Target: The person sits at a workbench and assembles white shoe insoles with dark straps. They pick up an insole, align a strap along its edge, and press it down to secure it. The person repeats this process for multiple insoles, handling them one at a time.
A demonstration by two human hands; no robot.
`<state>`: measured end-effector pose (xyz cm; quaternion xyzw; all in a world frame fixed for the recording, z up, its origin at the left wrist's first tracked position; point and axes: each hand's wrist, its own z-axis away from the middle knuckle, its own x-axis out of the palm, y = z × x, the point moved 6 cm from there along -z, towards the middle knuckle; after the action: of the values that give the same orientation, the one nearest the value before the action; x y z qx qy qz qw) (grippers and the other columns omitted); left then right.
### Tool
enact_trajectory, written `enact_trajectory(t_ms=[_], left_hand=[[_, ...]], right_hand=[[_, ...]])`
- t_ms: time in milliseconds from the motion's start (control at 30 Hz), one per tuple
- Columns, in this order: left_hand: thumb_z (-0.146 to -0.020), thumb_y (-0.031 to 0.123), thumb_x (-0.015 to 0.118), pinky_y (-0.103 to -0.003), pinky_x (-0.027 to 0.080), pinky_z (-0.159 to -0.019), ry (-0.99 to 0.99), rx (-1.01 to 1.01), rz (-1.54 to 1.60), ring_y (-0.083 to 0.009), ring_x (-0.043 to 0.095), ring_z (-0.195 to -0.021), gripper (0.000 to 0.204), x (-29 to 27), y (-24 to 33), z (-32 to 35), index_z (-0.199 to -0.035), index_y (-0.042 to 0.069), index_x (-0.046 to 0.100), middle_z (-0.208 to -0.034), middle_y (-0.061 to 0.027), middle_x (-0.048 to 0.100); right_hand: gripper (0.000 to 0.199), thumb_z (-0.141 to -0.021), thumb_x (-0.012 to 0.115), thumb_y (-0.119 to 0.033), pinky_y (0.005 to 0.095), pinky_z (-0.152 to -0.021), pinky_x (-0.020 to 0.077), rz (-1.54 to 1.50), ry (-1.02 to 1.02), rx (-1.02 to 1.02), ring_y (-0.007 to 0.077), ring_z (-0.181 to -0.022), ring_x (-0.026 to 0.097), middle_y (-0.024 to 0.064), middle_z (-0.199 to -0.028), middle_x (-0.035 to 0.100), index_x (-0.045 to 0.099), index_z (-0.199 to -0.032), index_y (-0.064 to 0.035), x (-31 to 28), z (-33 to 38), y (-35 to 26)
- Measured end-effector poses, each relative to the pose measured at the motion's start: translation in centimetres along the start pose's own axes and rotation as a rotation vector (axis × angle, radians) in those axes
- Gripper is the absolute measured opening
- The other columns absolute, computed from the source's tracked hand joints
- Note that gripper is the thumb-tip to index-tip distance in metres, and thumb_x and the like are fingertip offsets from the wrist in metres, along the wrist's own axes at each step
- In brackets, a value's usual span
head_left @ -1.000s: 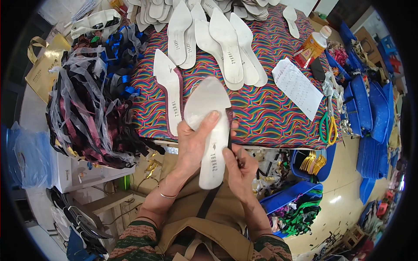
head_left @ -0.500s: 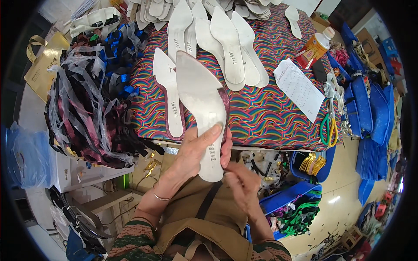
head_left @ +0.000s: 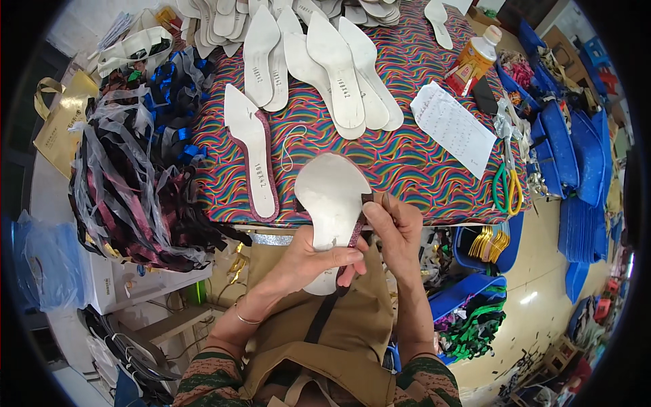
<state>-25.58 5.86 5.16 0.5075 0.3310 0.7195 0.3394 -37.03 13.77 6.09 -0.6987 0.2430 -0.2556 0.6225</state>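
At the centre of the frame, a smooth white shoe-shaped insole board (head_left: 330,193) is gripped low on its narrow part by the left hand (head_left: 308,263), while the right hand (head_left: 399,232) pinches the glittery dark-maroon edging strip (head_left: 357,230) on its right side. The board is probably light, stiff and slightly slippery (the strip looks softer), so the narrow part should offer the surest hold. Compared with the preceding frame, the right hand has risen from beside the heel end, and the broad end sits lower.
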Motion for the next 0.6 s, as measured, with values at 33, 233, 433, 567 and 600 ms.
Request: enact_trajectory(t_ms=[33,233,433,567,600], left_hand=[[-0.091,0.008,0.062,-0.026,0.047,-0.052,-0.004,0.005,-0.011,-0.0141,0.061,-0.059,0.014,0.0,0.1,0.1,-0.101,-0.003,0.062,-0.079,-0.0125,0.068],[-0.090,0.008,0.063,-0.029,0.051,-0.055,0.062,0.059,-0.077,-0.0171,0.063,-0.061,0.017,-0.5,0.6,0.2,-0.102,-0.004,0.062,-0.082,-0.0149,0.068],[-0.088,0.009,0.066,-0.032,0.054,-0.057,0.322,0.172,0.064,-0.0216,0.067,-0.064,0.017,-2.6,4.3,-0.7,-0.100,-0.002,0.061,-0.081,-0.0169,0.069],[-0.091,0.012,0.062,-0.032,0.048,-0.053,0.362,0.182,0.248,-0.0203,0.060,-0.057,0.014,-3.0,4.8,-0.7,-0.102,0.003,0.060,-0.072,-0.0097,0.062],[-0.092,0.013,0.061,-0.032,0.045,-0.052,0.346,0.188,0.329,-0.0184,0.057,-0.055,0.013,-3.0,4.5,-0.9,-0.101,0.003,0.059,-0.071,-0.0076,0.060]], right_hand=[[0.009,-0.089,0.058,-0.002,0.0230,-0.055,0.0373,0.051,0.007,-0.062,0.0058,-0.064,0.047,-0.0006,-0.075,0.052,0.055,-0.081,0.0001,-0.1,0.1,0.0],[0.014,-0.092,0.057,-0.004,0.0220,-0.059,0.0417,-0.211,0.054,0.107,0.0070,-0.068,0.052,0.0007,-0.079,0.057,0.059,-0.105,0.0006,1.9,1.7,1.2],[0.037,-0.087,0.065,-0.008,0.0239,-0.058,0.0443,0.147,-0.172,0.231,0.0108,-0.063,0.056,0.0063,-0.080,0.063,0.058,-0.123,-0.0017,2.4,5.9,2.2],[0.043,-0.076,0.069,0.000,0.0315,-0.057,0.0477,0.375,-0.187,-0.007,0.0223,-0.060,0.060,0.0108,-0.080,0.064,0.059,-0.118,-0.0009,2.7,8.3,1.9],[0.028,-0.081,0.062,0.002,0.0305,-0.047,0.0428,0.412,-0.074,-0.143,0.0175,-0.050,0.055,0.0083,-0.065,0.058,0.063,-0.109,0.0001,3.0,8.2,0.7]])
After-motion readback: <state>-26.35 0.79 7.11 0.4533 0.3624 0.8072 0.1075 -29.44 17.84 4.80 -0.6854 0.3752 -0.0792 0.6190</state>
